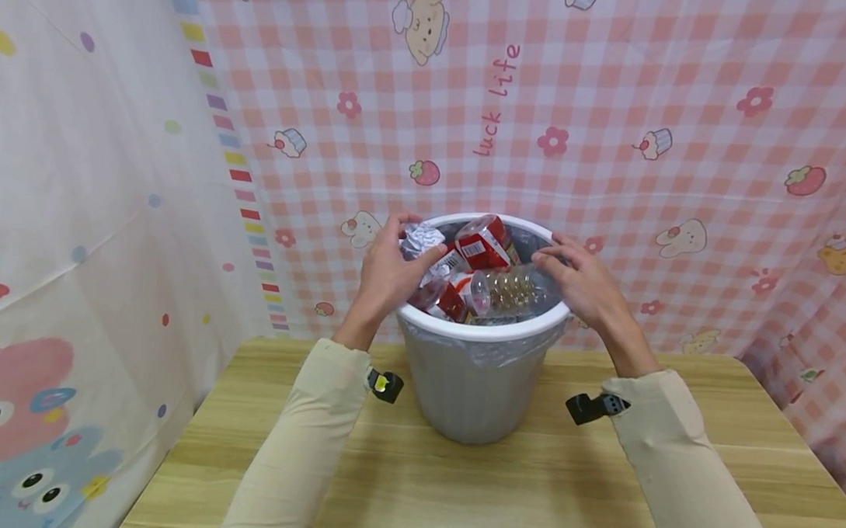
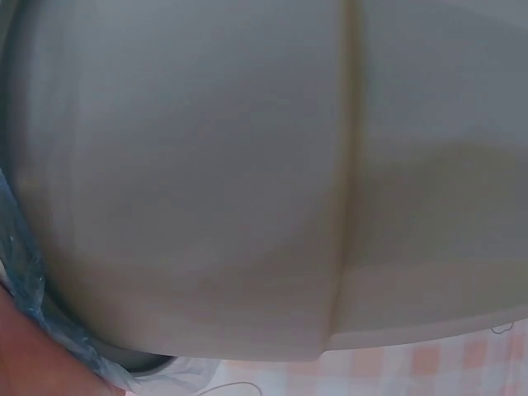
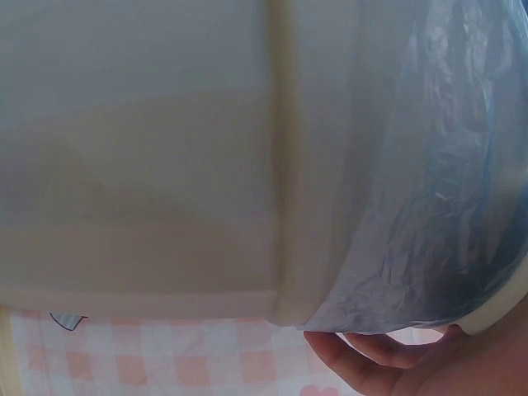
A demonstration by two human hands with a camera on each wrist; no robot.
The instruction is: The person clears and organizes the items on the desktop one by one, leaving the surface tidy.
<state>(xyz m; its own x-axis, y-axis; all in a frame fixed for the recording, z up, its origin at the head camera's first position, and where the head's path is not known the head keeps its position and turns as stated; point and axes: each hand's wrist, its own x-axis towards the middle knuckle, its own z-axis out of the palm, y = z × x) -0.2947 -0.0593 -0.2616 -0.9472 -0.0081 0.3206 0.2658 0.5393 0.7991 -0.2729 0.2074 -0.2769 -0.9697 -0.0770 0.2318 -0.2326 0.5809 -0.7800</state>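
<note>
A grey trash can [image 1: 476, 390] with a white rim [image 1: 487, 329] stands upright, lined with a translucent plastic bag [image 1: 507, 350] folded over its edge. My left hand [image 1: 388, 270] grips the left of the rim, its thumb reaching inward beside crumpled white paper [image 1: 421, 239]. On the opposite side my right hand [image 1: 590, 289] holds the rim, thumb inside; the right wrist view shows its fingers [image 3: 351, 359] bent around the outside by the bag. A clear plastic bottle [image 1: 509, 290] and red boxes [image 1: 481, 247] lie inside. In the left wrist view most of the left hand is out of frame.
The can stands on a wooden table [image 1: 485, 491]. Behind the table hangs a pink checked curtain [image 1: 611, 76], and a white patterned curtain [image 1: 116, 230] hangs on the left. Each wrist carries a black strap-on camera.
</note>
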